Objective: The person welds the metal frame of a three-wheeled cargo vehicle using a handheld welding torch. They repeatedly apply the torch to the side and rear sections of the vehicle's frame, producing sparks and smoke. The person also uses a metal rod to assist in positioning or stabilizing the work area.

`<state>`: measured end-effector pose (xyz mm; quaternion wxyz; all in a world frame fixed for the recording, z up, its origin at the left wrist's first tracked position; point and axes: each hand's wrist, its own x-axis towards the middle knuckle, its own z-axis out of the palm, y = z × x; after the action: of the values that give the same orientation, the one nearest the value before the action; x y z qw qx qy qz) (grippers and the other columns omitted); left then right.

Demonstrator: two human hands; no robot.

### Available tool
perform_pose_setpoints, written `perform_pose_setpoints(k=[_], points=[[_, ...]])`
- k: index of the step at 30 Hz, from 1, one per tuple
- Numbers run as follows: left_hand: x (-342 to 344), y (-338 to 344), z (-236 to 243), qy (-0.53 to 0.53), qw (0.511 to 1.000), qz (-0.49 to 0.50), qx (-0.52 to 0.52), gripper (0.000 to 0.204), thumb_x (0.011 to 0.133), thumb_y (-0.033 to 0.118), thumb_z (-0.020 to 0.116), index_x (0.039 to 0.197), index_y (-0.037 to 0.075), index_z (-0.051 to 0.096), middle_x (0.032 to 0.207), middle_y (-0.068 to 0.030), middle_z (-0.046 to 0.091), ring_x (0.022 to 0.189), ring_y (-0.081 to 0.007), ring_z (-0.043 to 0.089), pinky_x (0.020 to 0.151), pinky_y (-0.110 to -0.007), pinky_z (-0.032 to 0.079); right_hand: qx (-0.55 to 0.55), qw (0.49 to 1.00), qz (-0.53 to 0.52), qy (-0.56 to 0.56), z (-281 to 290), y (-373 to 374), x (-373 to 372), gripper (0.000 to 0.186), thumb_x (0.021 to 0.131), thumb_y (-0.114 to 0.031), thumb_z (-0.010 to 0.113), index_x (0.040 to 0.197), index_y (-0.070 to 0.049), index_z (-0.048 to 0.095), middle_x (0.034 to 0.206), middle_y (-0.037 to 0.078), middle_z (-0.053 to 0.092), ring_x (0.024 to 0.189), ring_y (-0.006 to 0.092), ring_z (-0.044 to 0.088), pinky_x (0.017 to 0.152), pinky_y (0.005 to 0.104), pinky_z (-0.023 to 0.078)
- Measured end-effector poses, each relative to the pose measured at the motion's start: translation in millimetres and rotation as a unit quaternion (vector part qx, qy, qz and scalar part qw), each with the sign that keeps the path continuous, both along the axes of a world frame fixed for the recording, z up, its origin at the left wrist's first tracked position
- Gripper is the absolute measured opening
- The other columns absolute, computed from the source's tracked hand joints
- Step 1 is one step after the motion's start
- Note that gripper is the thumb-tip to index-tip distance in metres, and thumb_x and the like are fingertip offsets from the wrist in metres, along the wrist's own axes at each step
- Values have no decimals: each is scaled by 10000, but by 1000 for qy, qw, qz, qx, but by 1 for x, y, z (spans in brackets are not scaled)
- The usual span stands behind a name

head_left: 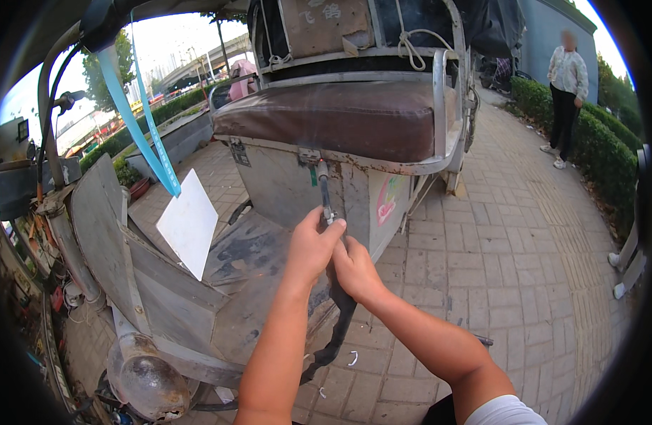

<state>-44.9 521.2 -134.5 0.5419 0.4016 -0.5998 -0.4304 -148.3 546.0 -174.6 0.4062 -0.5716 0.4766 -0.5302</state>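
Note:
Both of my hands are wrapped round a welding torch [325, 193] at the middle of the view. My left hand [312, 246] is closed on its upper part, thumb on top. Just below and to the right, my right hand [357, 270] closes on the handle. The torch points away from me, its tip at a small metal latch [309, 154] under the brown seat [333, 119] of a tricycle; a small red glow shows there. From my hands a thick black cable [338, 333] hangs down toward the ground.
Below the seat is a grey metal box [276, 173] with a footboard [252, 251] in front. A white card [190, 225] hangs on a blue strap at left, near the front shield [99, 227] and a round headlamp [152, 386]. One person [568, 81] stands by the hedge; another's legs show at the right edge.

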Motion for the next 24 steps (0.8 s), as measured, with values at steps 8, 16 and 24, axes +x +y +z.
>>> perform_pose_setpoints(k=[8, 16, 24], points=[[-1, -7, -5, 29, 1000, -10, -4, 238, 893, 139, 647, 1083, -2, 625, 905, 11, 591, 816, -85, 518, 724, -253, 428, -21, 999, -26, 33, -4, -9, -1, 542, 983, -471, 485, 915, 65, 530, 749, 127, 608, 695, 171, 586, 609, 346, 477], [-1, -11, -10, 39, 999, -15, -8, 235, 890, 114, 639, 1082, -21, 627, 891, -9, 613, 810, -90, 537, 726, -263, 446, -21, 999, -29, 36, -5, -10, -1, 553, 976, -478, 489, 921, 70, 532, 738, 142, 615, 687, 194, 608, 614, 358, 487], [-2, -9, -5, 45, 999, -22, -6, 275, 892, 93, 627, 1135, -34, 623, 956, -19, 630, 845, -91, 563, 746, -253, 461, -11, 999, -18, 28, -3, -10, -1, 498, 987, -445, 497, 906, 46, 521, 714, 110, 604, 621, 172, 599, 554, 342, 477]])
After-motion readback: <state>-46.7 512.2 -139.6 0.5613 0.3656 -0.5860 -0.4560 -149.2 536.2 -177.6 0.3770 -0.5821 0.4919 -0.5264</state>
